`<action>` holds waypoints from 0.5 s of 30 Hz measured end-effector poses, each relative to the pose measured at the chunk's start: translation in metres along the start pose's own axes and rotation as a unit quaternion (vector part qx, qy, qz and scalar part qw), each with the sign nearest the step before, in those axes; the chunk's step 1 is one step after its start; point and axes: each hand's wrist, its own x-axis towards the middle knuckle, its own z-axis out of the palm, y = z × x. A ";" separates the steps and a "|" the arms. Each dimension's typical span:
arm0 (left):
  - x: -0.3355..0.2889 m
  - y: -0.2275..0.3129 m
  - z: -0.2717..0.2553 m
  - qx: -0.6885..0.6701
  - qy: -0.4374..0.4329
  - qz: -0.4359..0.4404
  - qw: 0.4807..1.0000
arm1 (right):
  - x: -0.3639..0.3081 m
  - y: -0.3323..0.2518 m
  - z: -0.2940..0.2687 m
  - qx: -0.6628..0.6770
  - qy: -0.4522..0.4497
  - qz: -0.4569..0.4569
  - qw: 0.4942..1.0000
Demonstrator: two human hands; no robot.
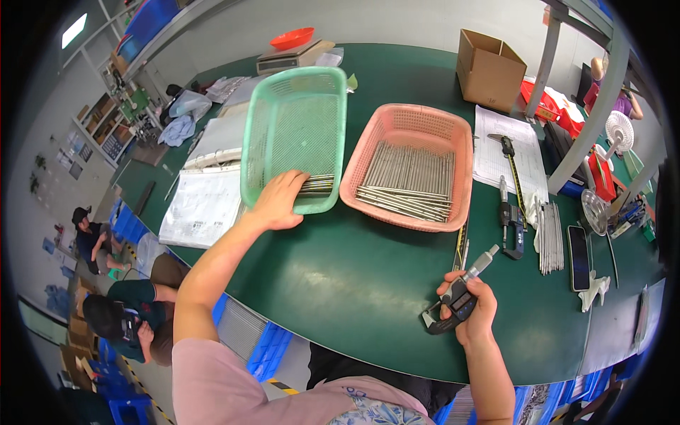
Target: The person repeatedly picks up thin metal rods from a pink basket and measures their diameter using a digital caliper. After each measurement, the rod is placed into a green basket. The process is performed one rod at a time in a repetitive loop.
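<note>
My left hand (pixel 278 201) reaches over the near rim of a green plastic basket (pixel 249 134), its fingers extended over a small bunch of metal rods (pixel 319 184). The thumb is spread away from the fingers, and the fingertips touch or hover at the rods; the hand partly covers them. Near the table's front edge, my right hand (pixel 479 310) is closed around a digital micrometer (pixel 462 300). Its silver thimble points up and to the right, and its frame points left. Beside the green basket, a pink plastic basket (pixel 406 112) holds many metal rods (pixel 407 177) lying roughly parallel.
Right of the baskets are paper sheets (pixel 520 152), a caliper (pixel 507 147), another micrometer (pixel 513 234), a bundle of rods (pixel 550 241) and a phone (pixel 579 258). A cardboard box (pixel 489 67) and scale (pixel 292 57) stand behind. Two people (pixel 127 319) sit at left.
</note>
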 end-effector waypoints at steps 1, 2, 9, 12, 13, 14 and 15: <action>0.003 -0.004 -0.001 -0.004 0.002 0.026 1.000 | 0.000 -0.001 0.000 -0.002 0.001 -0.004 1.000; 0.006 -0.007 -0.001 -0.021 -0.006 0.028 0.999 | 0.000 -0.001 0.001 -0.001 0.003 -0.002 1.000; 0.042 -0.045 -0.014 -0.091 -0.214 0.027 0.972 | 0.001 -0.001 0.000 0.015 -0.004 0.008 1.000; 0.053 -0.034 -0.024 -0.129 -0.303 -0.033 0.944 | 0.000 -0.003 -0.001 0.016 -0.003 0.013 1.000; 0.054 -0.034 -0.025 -0.152 -0.324 -0.063 0.932 | 0.000 -0.003 -0.001 0.016 -0.002 0.014 1.000; 0.060 -0.041 -0.025 -0.174 -0.346 -0.037 0.921 | -0.001 -0.004 -0.001 0.019 -0.003 0.013 1.000; 0.065 -0.042 -0.024 -0.230 -0.330 -0.109 0.909 | 0.000 -0.004 -0.002 0.021 -0.004 0.013 1.000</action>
